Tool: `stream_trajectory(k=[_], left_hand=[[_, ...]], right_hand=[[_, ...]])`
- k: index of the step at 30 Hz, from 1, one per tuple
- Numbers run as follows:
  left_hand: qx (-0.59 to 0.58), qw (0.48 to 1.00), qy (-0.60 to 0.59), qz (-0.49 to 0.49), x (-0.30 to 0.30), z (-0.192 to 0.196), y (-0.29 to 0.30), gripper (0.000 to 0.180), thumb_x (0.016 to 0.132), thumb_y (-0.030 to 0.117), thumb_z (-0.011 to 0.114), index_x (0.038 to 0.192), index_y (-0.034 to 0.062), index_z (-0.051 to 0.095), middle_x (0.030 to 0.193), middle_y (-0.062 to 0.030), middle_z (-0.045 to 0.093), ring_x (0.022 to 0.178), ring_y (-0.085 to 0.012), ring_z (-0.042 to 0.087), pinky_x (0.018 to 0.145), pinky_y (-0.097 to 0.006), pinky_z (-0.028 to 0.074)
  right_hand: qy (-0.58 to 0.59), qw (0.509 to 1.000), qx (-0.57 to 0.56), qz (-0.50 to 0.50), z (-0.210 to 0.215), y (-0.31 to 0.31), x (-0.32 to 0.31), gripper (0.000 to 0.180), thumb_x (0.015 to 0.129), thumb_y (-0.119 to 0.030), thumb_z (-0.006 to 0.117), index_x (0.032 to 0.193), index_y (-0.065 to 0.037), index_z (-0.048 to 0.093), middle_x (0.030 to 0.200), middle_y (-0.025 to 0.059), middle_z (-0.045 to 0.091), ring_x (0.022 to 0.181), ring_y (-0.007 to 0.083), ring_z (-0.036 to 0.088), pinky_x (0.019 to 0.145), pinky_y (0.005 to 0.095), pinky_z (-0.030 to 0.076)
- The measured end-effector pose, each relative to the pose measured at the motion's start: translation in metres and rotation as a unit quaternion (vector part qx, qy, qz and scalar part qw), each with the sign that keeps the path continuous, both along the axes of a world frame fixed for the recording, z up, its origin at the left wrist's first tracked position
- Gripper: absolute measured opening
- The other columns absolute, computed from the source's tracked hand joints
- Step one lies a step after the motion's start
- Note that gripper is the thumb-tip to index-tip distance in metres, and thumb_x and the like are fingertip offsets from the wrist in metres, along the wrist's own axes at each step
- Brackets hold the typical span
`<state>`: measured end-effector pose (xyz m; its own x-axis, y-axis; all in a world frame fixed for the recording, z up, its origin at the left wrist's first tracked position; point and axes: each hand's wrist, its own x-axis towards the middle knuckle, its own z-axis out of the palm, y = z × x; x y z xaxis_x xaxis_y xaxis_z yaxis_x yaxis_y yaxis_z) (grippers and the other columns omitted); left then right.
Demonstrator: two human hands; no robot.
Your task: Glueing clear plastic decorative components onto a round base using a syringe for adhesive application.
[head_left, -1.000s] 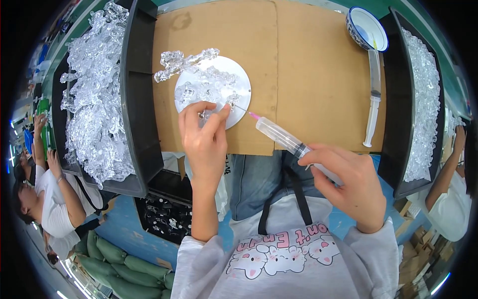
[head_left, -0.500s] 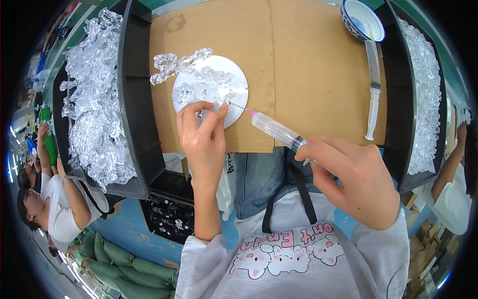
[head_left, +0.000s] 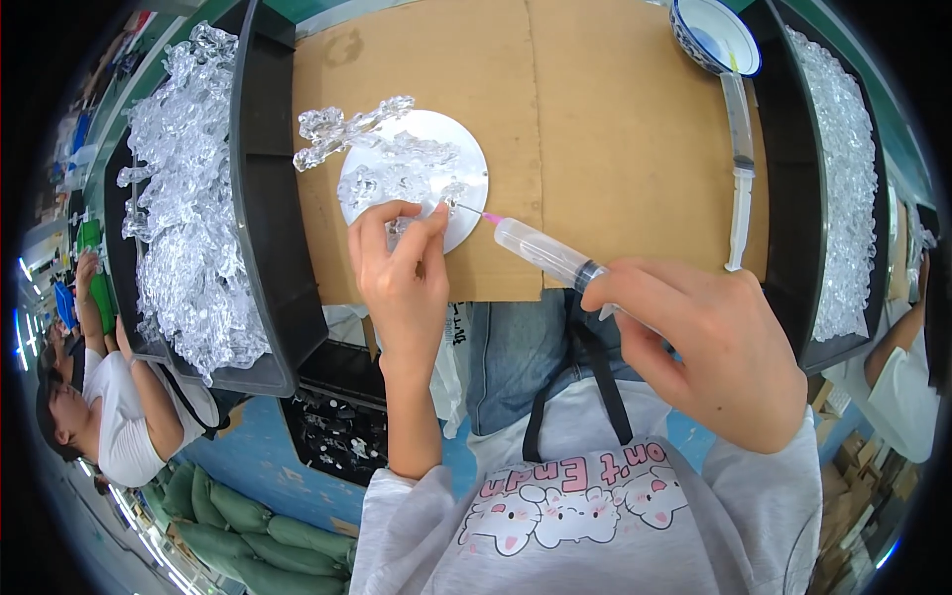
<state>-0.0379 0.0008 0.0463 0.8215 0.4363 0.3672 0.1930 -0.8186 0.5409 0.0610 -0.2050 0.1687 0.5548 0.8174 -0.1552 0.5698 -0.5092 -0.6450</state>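
Observation:
Fingers of my left hand (head_left: 402, 263) are closed in a pinch at a small clear plastic piece (head_left: 453, 192) on the near right part of a white round disc (head_left: 474, 164). In my right hand (head_left: 709, 347) is a clear syringe (head_left: 535, 246) with a pink needle hub and a dark plunger seal. It slants toward the disc, its thin needle reaching the pinched piece. Whether the tip touches it or enters it, I cannot tell. More clear, lumpy pieces (head_left: 392, 183) rest on the disc, and a branching clear piece (head_left: 342, 129) sticks out past its far left edge.
Cardboard (head_left: 615, 129) covers the worktop. On the right, a second syringe (head_left: 740, 178) leans on a blue-and-white bowl (head_left: 684, 40). Black bins of clear pieces flank me, one left (head_left: 268, 198), one right (head_left: 793, 198). A person (head_left: 149, 416) works at far left.
The whole view has shifted slightly to the left. My right hand has turned a little on the syringe; my left hand keeps its pinch at the disc.

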Motion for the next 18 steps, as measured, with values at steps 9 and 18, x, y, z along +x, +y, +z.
stream_trajectory(k=[9, 18], left_hand=[[-0.001, 1.000, 0.012, -0.019, -0.001, 0.001, 0.001, 0.029, 0.073, -0.012, 0.063, 0.093, 0.0076, 0.071, 0.095, -0.0093, 0.058, 0.094, -0.0290, 0.054, 0.076, -0.038, 0.045], [-0.004, 0.999, 0.036, -0.029, -0.005, 0.004, 0.003, 0.033, 0.072, -0.013, 0.059, 0.095, 0.0074, 0.070, 0.100, -0.0114, 0.057, 0.097, -0.0310, 0.053, 0.080, -0.040, 0.044]], right_hand=[[0.001, 1.000, 0.001, 0.003, 0.000, 0.000, 0.002, 0.022, 0.074, 0.005, 0.063, 0.092, -0.007, 0.063, 0.078, 0.0079, 0.064, 0.055, 0.0255, 0.058, 0.049, 0.0318, 0.044], [0.048, 0.996, 0.058, -0.044, -0.017, -0.013, -0.001, 0.023, 0.072, 0.007, 0.062, 0.091, -0.005, 0.066, 0.090, 0.0105, 0.069, 0.064, 0.0259, 0.065, 0.056, 0.0293, 0.049]])
